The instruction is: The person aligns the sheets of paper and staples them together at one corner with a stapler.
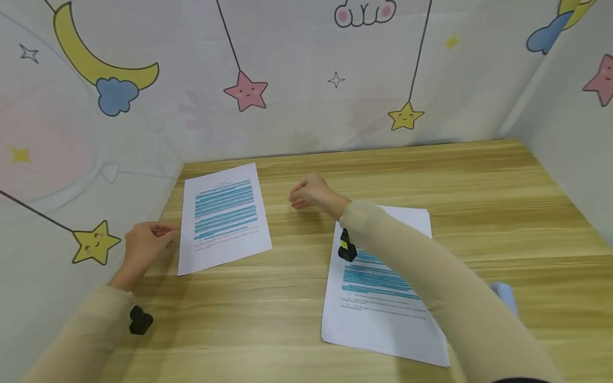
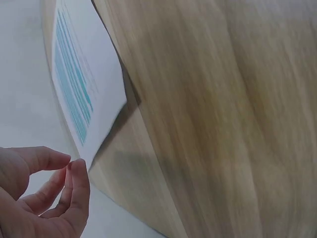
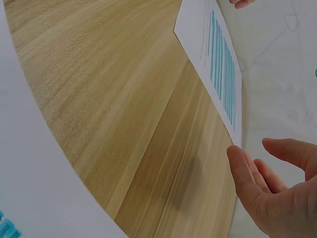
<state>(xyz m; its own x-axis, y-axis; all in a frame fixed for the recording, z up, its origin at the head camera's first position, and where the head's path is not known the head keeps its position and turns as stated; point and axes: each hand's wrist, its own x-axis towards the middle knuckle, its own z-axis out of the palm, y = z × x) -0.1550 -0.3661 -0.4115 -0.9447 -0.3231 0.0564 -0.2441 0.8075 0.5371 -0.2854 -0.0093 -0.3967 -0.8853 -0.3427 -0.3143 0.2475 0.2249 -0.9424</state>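
A printed sheet of paper (image 1: 234, 250) with teal-highlighted lines lies at the back left of the table. My left hand (image 1: 149, 242) is just beside its left edge, thumb and fingertips close together; in the left wrist view the fingertips overlap the sheet's near corner, with no paper seen between them. To the right of that sheet my right hand (image 1: 313, 192) hovers over the wood, fingers loosely bent and thumb apart, holding nothing. Under my right forearm lies a stack of similar highlighted sheets (image 1: 383, 330), partly hidden by the sleeve.
The wooden table (image 1: 278, 319) meets a white patterned cloth (image 1: 297, 106) at the back and sides. A light blue object (image 1: 505, 298) shows past my right sleeve, mostly hidden. Small black devices sit on both wrists.
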